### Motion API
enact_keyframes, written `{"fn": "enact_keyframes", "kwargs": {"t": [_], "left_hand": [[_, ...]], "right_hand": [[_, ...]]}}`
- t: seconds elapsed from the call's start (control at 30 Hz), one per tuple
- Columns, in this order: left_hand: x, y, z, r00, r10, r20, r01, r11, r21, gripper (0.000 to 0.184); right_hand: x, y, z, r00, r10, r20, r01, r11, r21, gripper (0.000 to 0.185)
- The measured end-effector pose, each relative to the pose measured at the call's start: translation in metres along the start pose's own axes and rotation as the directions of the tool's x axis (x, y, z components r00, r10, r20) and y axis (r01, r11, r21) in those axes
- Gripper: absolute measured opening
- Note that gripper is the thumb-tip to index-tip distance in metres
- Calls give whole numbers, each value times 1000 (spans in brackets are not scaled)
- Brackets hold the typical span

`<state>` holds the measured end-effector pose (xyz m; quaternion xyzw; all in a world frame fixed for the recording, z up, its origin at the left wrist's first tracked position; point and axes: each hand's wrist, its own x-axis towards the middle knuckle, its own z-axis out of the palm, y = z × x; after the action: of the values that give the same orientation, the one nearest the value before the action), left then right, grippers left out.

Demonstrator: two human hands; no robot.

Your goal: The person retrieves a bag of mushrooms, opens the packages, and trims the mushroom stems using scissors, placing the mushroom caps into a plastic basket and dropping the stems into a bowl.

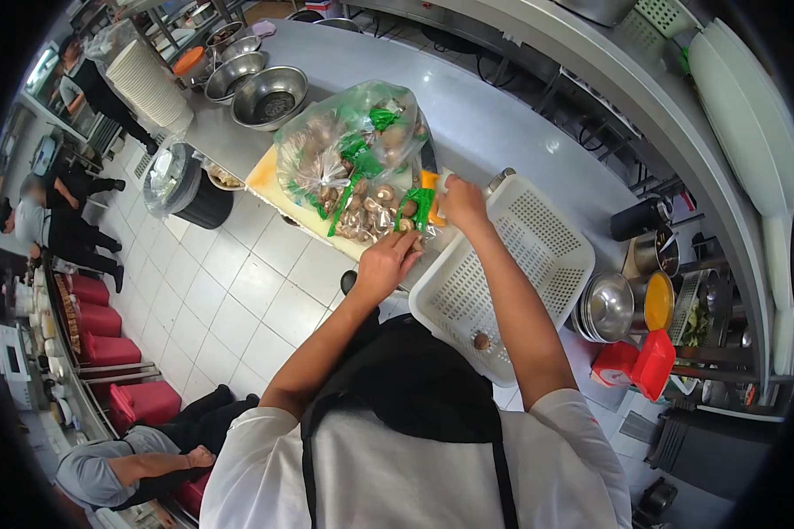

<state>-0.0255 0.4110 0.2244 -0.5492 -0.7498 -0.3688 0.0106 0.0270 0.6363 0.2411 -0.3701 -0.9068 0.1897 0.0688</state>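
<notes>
On the board point(268, 180), mushroom bag point(362, 210) lies; left hand point(386, 266), fingers slightly parted, touches its near edge, likely steadying it. Right hand point(461, 204) curled, hold unclear; basket point(553, 231) sits handy at right.

Commercial kitchen, one: large white perforated basket point(520, 256); beyond it, mushrooms in clear bags point(353, 159) on a steel counter point(494, 115); to its right, stacked steel bowls point(607, 307); far to its left, aproned people point(97, 84) on tiled floor point(238, 291).
</notes>
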Motion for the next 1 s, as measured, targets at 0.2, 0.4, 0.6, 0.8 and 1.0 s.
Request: {"fn": "enact_keyframes", "kwargs": {"t": [0.2,0.4,0.6,0.8,1.0], "left_hand": [[4,-15,-2,997,-41,-69,48,993,105,40],[-4,-54,15,978,-3,-208,-9,998,-58,22],[5,-52,-23,953,-161,-255,176,983,40,36],[2,-80,-14,940,-156,-303,184,981,66,33],[-5,-48,-40,901,-226,-370,209,974,-87,42]], "right_hand": [[30,3,33,969,165,181,-175,984,41,45],[84,62,94,975,-101,197,70,985,156,48],[90,56,79,879,28,476,-336,744,578,34],[133,96,112,970,6,244,-102,919,382,30],[37,-2,29,949,-295,-110,259,930,-261,32]]}}
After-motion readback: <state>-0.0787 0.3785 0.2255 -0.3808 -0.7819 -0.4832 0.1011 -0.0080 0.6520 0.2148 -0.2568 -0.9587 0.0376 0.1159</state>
